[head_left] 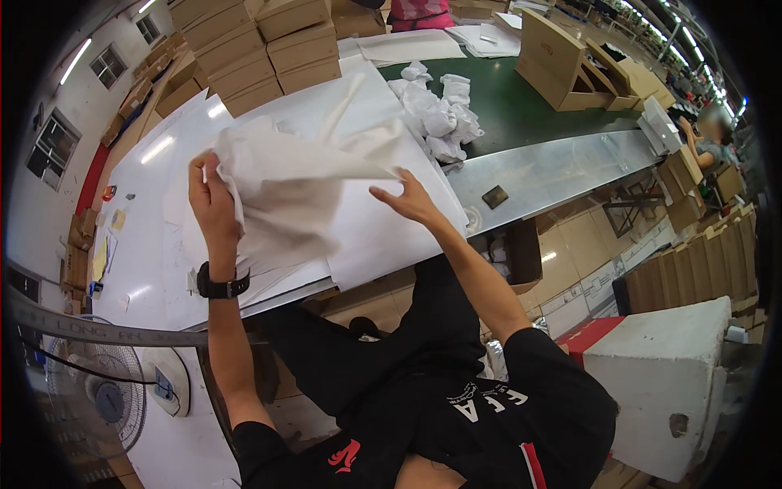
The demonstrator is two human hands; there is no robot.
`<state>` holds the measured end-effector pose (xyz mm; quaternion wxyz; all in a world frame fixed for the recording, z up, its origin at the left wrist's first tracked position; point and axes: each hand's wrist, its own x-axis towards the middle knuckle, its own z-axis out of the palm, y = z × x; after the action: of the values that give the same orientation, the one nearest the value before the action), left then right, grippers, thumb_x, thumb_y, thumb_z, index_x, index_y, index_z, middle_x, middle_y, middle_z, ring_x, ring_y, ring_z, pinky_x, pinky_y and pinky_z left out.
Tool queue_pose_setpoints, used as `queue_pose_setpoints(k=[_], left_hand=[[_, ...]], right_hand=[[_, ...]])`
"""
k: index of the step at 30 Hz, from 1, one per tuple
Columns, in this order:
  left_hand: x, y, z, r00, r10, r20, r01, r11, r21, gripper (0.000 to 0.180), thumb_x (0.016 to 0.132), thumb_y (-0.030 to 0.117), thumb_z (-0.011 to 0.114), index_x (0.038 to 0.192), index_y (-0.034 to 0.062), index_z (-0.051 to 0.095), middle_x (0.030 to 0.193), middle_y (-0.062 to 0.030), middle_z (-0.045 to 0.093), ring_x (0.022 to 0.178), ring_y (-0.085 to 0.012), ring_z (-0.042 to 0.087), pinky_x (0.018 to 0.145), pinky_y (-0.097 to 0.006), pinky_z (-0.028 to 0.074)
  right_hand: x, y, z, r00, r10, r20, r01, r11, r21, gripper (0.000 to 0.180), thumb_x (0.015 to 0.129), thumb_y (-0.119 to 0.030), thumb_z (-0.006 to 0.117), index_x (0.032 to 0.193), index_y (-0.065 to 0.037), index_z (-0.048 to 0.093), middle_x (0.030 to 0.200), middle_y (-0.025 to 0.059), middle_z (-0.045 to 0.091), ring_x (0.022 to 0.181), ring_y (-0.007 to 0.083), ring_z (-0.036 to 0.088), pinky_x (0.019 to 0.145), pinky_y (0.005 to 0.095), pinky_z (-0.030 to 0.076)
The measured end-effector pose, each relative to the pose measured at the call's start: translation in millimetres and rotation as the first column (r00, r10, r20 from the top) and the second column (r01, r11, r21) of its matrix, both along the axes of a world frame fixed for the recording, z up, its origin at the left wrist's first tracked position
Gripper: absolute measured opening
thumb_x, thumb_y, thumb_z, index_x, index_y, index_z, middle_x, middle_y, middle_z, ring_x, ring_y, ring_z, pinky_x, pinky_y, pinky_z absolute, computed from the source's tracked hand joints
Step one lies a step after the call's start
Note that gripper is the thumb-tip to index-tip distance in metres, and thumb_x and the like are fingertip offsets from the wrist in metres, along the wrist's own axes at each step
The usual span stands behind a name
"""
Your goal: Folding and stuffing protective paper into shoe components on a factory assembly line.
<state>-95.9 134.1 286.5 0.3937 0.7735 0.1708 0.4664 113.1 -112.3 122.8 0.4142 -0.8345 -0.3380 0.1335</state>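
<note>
A thin, crumpled sheet of white paper (297, 191) is lifted above the worktable, partly smeared by motion. My left hand (213, 200) is closed on its left edge, thumb and fingers pinching it; a black watch sits on that wrist. At the sheet's right end is my right hand (411, 200), thumb and fingers apart. Its index fingertip is close to the paper's edge; whether it touches cannot be made out. Flat white sheets (391, 236) lie beneath on the table. Several crumpled white paper bundles (440, 114) rest beyond my right hand.
Stacked cardboard boxes (244, 65) stand at the far left. A green surface (509, 94) holds open cardboard boxes (554, 69). A metal ledge (562, 171) carries a small dark square (494, 196). A fan (106, 399) stands lower left, a white box (652, 383) lower right. Two other people are nearby.
</note>
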Motion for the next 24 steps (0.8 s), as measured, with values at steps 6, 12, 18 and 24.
queue_pose_setpoints(k=[6,12,18,24], left_hand=[[54,-48,-44,0.861,-0.464,0.206,0.507,0.810,-0.295,0.033,0.098,0.013,0.062,0.129,0.0040,0.055,0.110,-0.0032,0.063,0.100,-0.0112,0.059,0.088,-0.024,0.049],[69,-64,-131,0.720,-0.620,0.312,0.694,0.636,-0.338,0.039,0.099,0.025,0.057,0.132,0.0052,0.055,0.121,-0.0039,0.062,0.106,-0.0158,0.061,0.091,-0.032,0.052],[71,-122,-247,0.955,-0.197,-0.220,0.215,0.975,0.063,0.025,0.095,0.018,0.063,0.118,0.0071,0.067,0.119,-0.0173,0.067,0.115,-0.0342,0.061,0.102,-0.051,0.045],[55,-176,-240,0.771,0.042,-0.636,0.333,0.825,0.457,0.083,0.077,0.043,0.083,0.146,0.0107,0.049,0.154,-0.0196,0.040,0.144,-0.0439,0.033,0.118,-0.060,0.021]], right_hand=[[-31,0,-8,0.958,0.278,0.066,-0.267,0.788,0.555,0.063,0.084,-0.023,0.083,0.139,-0.006,0.056,0.134,0.0109,0.061,0.124,0.0235,0.057,0.110,0.0398,0.043],[-56,2,78,0.870,0.479,0.122,-0.461,0.699,0.546,0.080,0.070,-0.020,0.087,0.140,-0.004,0.051,0.132,0.0179,0.059,0.125,0.0295,0.056,0.109,0.0378,0.042],[20,-9,46,0.926,-0.172,0.336,-0.129,0.692,0.710,0.096,0.068,-0.021,0.089,0.145,-0.005,0.034,0.139,0.0262,0.043,0.123,0.0416,0.053,0.103,0.0456,0.047],[36,-25,-84,0.781,-0.285,0.556,-0.040,0.866,0.499,0.096,0.071,-0.026,0.088,0.145,-0.007,0.029,0.145,0.0334,0.026,0.127,0.0562,0.045,0.099,0.0551,0.049]])
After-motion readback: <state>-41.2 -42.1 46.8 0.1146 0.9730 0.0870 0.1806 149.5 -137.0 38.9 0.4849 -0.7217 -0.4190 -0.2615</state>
